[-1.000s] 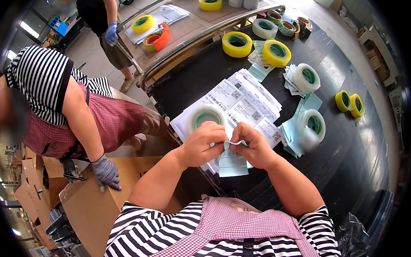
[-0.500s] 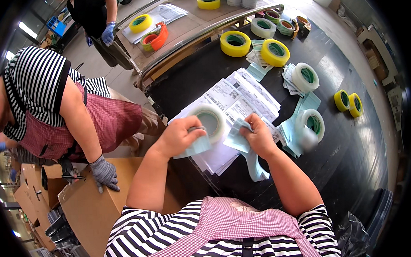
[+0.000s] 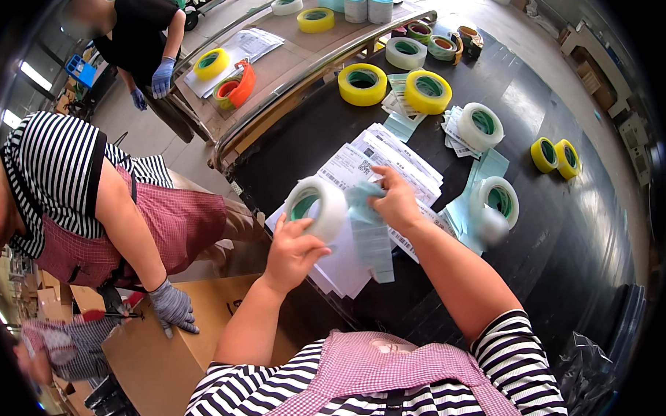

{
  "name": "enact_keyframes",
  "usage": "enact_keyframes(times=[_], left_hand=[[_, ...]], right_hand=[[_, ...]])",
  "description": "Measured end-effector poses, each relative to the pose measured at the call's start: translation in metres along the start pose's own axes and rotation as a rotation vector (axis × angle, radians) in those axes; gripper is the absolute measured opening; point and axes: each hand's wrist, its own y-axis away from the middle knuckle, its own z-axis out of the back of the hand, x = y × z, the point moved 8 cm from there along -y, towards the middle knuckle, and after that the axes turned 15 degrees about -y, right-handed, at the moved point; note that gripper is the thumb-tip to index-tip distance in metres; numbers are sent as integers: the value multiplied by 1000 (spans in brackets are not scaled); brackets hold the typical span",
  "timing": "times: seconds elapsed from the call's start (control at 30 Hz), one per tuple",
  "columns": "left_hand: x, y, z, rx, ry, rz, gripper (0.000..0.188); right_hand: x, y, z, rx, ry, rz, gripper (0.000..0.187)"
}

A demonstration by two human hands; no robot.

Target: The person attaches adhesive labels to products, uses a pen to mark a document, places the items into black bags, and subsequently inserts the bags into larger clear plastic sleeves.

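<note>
My left hand (image 3: 294,253) grips a roll of clear tape (image 3: 333,214) by its lower edge, tilted up over the near end of the paper stack. Beside it, my right hand (image 3: 397,202) pinches a strip of pale blue labels (image 3: 373,243) whose loose end hangs down. The strip's top is smeared by motion, and I cannot tell whether it touches the roll. Beneath both hands lie printed sheets (image 3: 344,166) with barcodes, spread on the black table (image 3: 547,252).
Yellow tape rolls (image 3: 363,86) and more clear rolls (image 3: 480,127) stand to the far right, some on labels. At left a co-worker's gloved hand (image 3: 173,307) rests on a cardboard box (image 3: 155,361). Another person (image 3: 140,46) stands by a cart with a metal rail (image 3: 299,66).
My left hand now has the clear tape roll lifted and tilted; before, it held a pale blue piece near the roll. My right hand has moved up and left with the label strip.
</note>
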Motion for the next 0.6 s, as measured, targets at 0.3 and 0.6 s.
enact_keyframes(times=[0.3, 0.6], left_hand=[[-26, 7, -2, 15, -250, -128, 15], [-31, -10, -23, 123, -359, -169, 15]], right_hand=[[6, 7, -56, 153, -98, 199, 64], [32, 12, -9, 26, 31, 315, 56]])
